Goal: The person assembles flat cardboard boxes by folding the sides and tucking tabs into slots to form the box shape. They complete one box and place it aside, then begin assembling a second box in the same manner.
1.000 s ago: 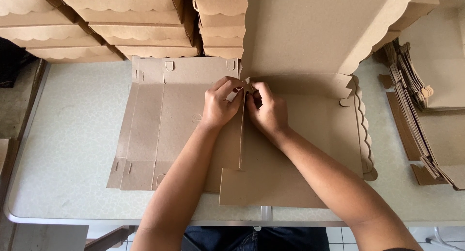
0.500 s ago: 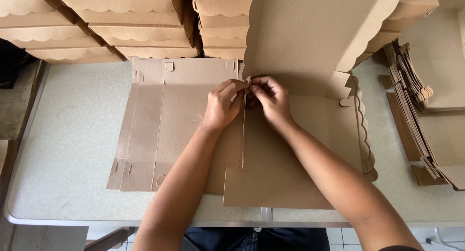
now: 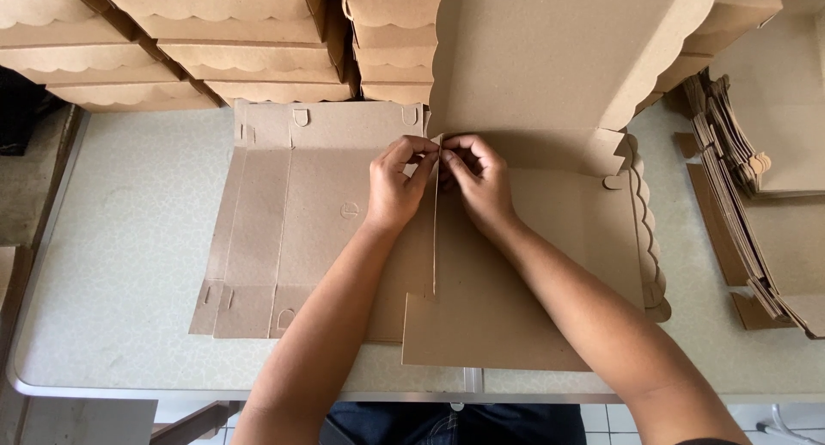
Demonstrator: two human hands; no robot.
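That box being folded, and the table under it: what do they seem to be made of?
The box looks like thin brown kraft cardboard: matte, faintly speckled, creased along fold lines, with die-cut scalloped edges. Both the left hand and right hand pinch its upright side flap. The table seems a pale laminate with a mottled, slightly glossy top and a metal-looking rim, though I can't be sure.

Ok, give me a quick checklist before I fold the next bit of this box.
1. Both hands on the upright side flap of the brown cardboard box: left hand, right hand: ok.
2. Flap standing vertical: ok.
3. Scalloped lid raised: ok.
4. Corner tab locked in its slot: cannot tell, fingers hide it.
5. Flat cardboard blank lying beneath on the grey table: ok.
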